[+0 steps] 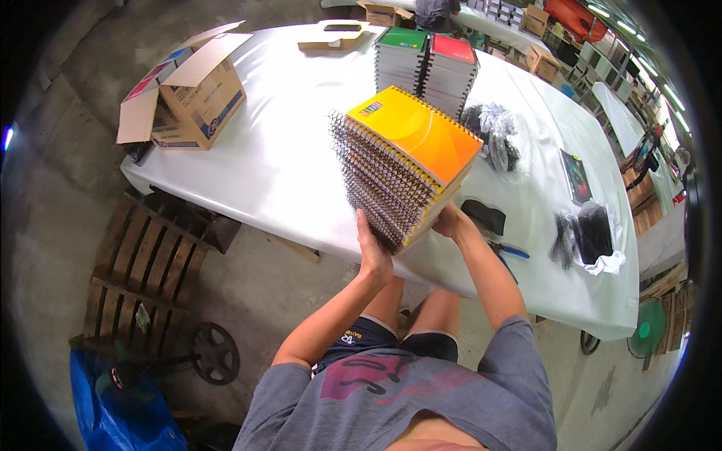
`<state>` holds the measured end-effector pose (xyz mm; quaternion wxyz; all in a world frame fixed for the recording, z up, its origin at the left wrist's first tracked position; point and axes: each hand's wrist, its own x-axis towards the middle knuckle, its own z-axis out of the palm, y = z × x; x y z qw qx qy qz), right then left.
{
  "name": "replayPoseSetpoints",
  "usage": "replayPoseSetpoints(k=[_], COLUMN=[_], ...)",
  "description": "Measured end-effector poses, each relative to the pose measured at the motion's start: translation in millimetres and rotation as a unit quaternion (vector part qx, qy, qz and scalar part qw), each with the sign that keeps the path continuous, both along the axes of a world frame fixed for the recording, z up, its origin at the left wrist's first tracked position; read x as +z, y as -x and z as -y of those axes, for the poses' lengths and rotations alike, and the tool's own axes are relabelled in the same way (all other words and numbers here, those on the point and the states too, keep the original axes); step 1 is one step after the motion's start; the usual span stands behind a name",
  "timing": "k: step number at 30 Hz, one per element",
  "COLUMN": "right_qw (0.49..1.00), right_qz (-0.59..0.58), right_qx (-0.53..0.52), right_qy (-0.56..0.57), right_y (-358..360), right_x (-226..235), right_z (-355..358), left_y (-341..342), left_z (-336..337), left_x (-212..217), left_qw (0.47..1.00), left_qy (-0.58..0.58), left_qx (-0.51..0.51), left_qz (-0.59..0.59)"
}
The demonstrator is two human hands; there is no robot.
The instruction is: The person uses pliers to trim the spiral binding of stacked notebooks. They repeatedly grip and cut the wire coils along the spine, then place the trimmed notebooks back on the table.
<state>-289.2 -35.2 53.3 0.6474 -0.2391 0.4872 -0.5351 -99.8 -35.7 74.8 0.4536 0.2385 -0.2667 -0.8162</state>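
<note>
A thick stack of spiral notebooks (421, 139) is held up in front of me over the near edge of the table, tilted. Its top cover is yellow-orange, and dark coils bulge out along the left side. My left hand (374, 252) grips the lower left of the stack, thumb up along the coils. Under the right side, my right hand (449, 220) is closed on the stack, its fingers partly hidden behind it. Beyond stand two tall notebook stacks, one with a green cover (401, 39) and one with a red cover (453, 49).
The white-covered table (278, 143) bears an open cardboard box (199, 98) at far left. At right lie bagged black coils (594, 233), another clear bag (502, 139), blue-handled pliers (511, 250) and a dark booklet (576, 177). A wooden pallet (143, 270) stands lower left.
</note>
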Motion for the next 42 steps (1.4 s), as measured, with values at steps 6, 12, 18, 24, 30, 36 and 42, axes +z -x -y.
replayPoseSetpoints(k=[6,12,18,24,30,36,42], right_qw=[0.999,0.991,0.948,0.731,0.754,0.798,0.883], right_qz=[0.031,0.021,-0.198,-0.651,-0.616,-0.599,-0.433], right_qx=[-0.006,-0.127,-0.219,-0.198,-0.226,-0.068,0.057], right_qy=[0.001,0.039,0.123,-0.051,0.005,0.019,0.173], right_y=[27,-9,-47,-125,-107,-55,-3], right_x=[-36,6,7,6,-7,0,-20], right_z=[4,-20,-89,-78,-70,-68,-53], left_y=[-31,-83,-73,-46,-61,-88,-99], left_z=[5,70,160,180,156,113,43], left_x=[-15,-21,-10,-10,-8,-14,-1], left_qw=[0.994,0.873,0.657,0.698,0.713,0.761,0.730], left_qy=[-0.070,0.303,0.577,0.515,0.492,0.428,0.423], left_qx=[-0.012,0.023,-0.145,-0.305,-0.251,-0.201,-0.101], left_qz=[0.083,0.381,0.462,0.394,0.432,0.444,0.527])
